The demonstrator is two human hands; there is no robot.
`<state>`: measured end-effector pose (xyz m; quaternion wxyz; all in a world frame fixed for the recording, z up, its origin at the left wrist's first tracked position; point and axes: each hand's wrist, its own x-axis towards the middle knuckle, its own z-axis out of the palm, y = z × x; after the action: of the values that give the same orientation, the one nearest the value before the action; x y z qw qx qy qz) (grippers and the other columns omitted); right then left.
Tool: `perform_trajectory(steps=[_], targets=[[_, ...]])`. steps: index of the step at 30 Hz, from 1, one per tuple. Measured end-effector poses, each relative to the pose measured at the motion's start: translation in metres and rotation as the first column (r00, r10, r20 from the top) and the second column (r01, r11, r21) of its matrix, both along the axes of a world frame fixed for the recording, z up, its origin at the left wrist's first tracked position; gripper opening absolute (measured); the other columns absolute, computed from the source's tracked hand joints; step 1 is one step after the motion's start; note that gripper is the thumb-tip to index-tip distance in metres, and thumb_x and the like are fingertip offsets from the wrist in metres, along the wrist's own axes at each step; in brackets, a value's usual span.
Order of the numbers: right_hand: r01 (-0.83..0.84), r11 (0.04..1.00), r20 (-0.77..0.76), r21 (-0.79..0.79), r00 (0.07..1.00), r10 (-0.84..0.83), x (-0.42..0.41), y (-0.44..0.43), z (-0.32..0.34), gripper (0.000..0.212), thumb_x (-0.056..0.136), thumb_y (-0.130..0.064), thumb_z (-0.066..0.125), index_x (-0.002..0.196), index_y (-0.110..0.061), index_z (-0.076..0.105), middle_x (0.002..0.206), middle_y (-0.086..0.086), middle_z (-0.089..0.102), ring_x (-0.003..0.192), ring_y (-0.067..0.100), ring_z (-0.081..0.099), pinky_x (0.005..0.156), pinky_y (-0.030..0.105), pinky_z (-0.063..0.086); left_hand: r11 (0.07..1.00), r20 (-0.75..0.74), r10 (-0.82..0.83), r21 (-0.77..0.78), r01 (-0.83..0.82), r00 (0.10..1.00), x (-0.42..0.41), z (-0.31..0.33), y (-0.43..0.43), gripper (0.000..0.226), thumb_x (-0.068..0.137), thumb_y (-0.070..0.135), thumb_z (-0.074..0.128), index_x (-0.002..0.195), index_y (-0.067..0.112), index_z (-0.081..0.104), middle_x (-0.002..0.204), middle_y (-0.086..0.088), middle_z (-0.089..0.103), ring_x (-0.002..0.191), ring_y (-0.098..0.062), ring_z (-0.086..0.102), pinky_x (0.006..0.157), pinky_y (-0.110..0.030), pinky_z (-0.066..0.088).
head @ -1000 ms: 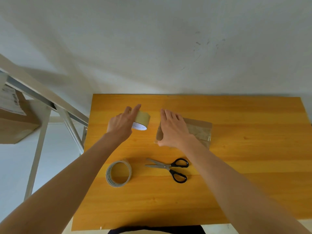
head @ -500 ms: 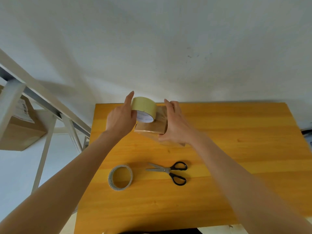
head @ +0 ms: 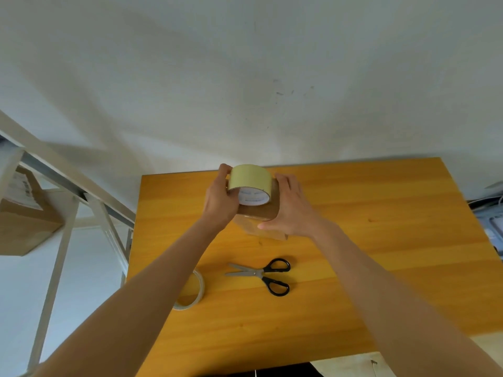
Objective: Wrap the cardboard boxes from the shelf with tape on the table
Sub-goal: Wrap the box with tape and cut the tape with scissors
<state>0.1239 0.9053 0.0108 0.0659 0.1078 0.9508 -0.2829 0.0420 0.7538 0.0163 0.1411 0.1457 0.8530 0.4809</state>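
Observation:
A small brown cardboard box (head: 260, 213) is held up above the orange wooden table (head: 381, 240), tilted on its edge. My right hand (head: 288, 208) grips its right side, fingers over the top and thumb underneath. My left hand (head: 220, 197) holds a wide yellowish tape roll (head: 249, 179) with a white core, pressed against the box's top. Most of the box is hidden behind the roll and both hands.
Black-handled scissors (head: 262, 274) lie on the table in front of the box. A second, thinner tape roll (head: 190, 292) lies at the left, partly under my left forearm. A metal shelf (head: 68, 186) with a larger cardboard box (head: 24, 227) stands to the left.
The box went from lying flat on the table to being lifted and tilted upright. The tape roll rose with it and now sits against the box's top. The camera view shifted.

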Motion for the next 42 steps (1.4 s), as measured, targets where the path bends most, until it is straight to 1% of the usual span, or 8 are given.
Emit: perform_trajectory(steps=[3,6,12,15,22,25,32,42], targets=[[0.001,1.000,-0.014,-0.024,1.000,-0.002,0.009,0.013,-0.002,0.107,0.060,-0.044,0.084,0.141,-0.013,0.022,0.134,-0.001,0.022,0.126,0.017,0.026,0.103,0.032,0.035,0.992,-0.075,-0.117,-0.049,0.114,0.990,0.002,0.006,0.006,0.030,0.082,-0.010,0.037,0.096,0.017,0.038,0.073,-0.005,0.052,0.065,-0.023,0.050,0.047,-0.033,0.034],[0.031,0.999,-0.001,-0.033,1.000,-0.031,0.019,0.025,-0.007,0.104,0.060,-0.044,0.084,0.139,-0.016,0.023,0.132,-0.002,0.023,0.122,0.016,0.031,0.098,0.033,0.040,0.971,-0.164,-0.188,-0.178,0.159,0.968,-0.008,0.015,-0.002,0.036,0.075,-0.011,0.036,0.097,0.017,0.039,0.072,-0.006,0.049,0.061,-0.026,0.046,0.046,-0.032,0.029],[0.018,1.000,-0.001,-0.025,1.000,-0.018,0.024,0.035,-0.008,0.107,0.060,-0.046,0.084,0.141,-0.017,0.021,0.135,-0.002,0.023,0.122,0.014,0.032,0.097,0.034,0.040,0.801,-0.384,-0.397,-0.589,0.111,0.834,-0.017,0.024,-0.013,0.045,0.078,-0.010,0.043,0.117,0.014,0.043,0.098,-0.008,0.049,0.088,-0.022,0.036,0.044,-0.027,0.018],[0.005,1.000,0.007,-0.011,1.000,-0.005,0.028,0.040,-0.009,0.108,0.061,-0.046,0.085,0.142,-0.018,0.019,0.136,-0.002,0.023,0.122,0.013,0.031,0.098,0.033,0.039,0.693,-0.374,-0.486,-0.715,0.088,0.790,-0.021,0.025,-0.022,0.054,0.080,-0.012,0.043,0.125,0.018,0.039,0.103,-0.007,0.045,0.093,-0.024,0.038,0.044,-0.026,0.019],[-0.029,0.999,0.025,-0.016,0.999,0.029,0.026,0.047,-0.007,0.108,0.061,-0.046,0.085,0.142,-0.020,0.019,0.136,-0.003,0.023,0.121,0.013,0.032,0.100,0.035,0.041,0.594,-0.311,-0.524,-0.801,0.078,0.793,-0.018,0.018,-0.024,0.058,0.083,-0.002,0.057,0.130,0.020,0.032,0.107,-0.008,0.041,0.078,-0.019,0.040,0.052,-0.030,0.035],[-0.029,0.999,0.049,-0.014,0.998,0.030,0.027,0.052,-0.005,0.108,0.061,-0.045,0.085,0.143,-0.021,0.019,0.138,-0.003,0.023,0.123,0.015,0.033,0.101,0.037,0.041,0.511,-0.288,-0.559,-0.858,0.049,0.777,-0.020,0.014,-0.027,0.063,0.083,0.002,0.062,0.132,0.022,0.029,0.115,-0.009,0.041,0.092,-0.023,0.049,0.055,-0.028,0.037],[-0.054,0.998,0.071,-0.008,0.996,0.055,0.024,0.055,-0.002,0.107,0.063,-0.042,0.085,0.143,-0.019,0.018,0.139,-0.001,0.023,0.124,0.015,0.032,0.098,0.034,0.037,0.483,-0.271,-0.568,-0.874,0.048,0.777,-0.026,0.011,-0.026,0.066,0.082,0.013,0.068,0.134,0.023,0.027,0.120,-0.011,0.038,0.102,-0.026,0.047,0.057,-0.029,0.042],[-0.052,0.998,0.082,-0.047,0.995,0.056,0.026,0.061,-0.003,0.108,0.063,-0.042,0.085,0.143,-0.022,0.017,0.138,-0.004,0.022,0.121,0.013,0.033,0.100,0.035,0.040,0.441,-0.220,-0.571,-0.895,0.069,0.791,-0.025,-0.010,-0.022,0.066,0.083,0.004,0.064,0.132,0.025,0.025,0.125,-0.012,0.034,0.112,-0.029,0.043,0.057,-0.029,0.045]])
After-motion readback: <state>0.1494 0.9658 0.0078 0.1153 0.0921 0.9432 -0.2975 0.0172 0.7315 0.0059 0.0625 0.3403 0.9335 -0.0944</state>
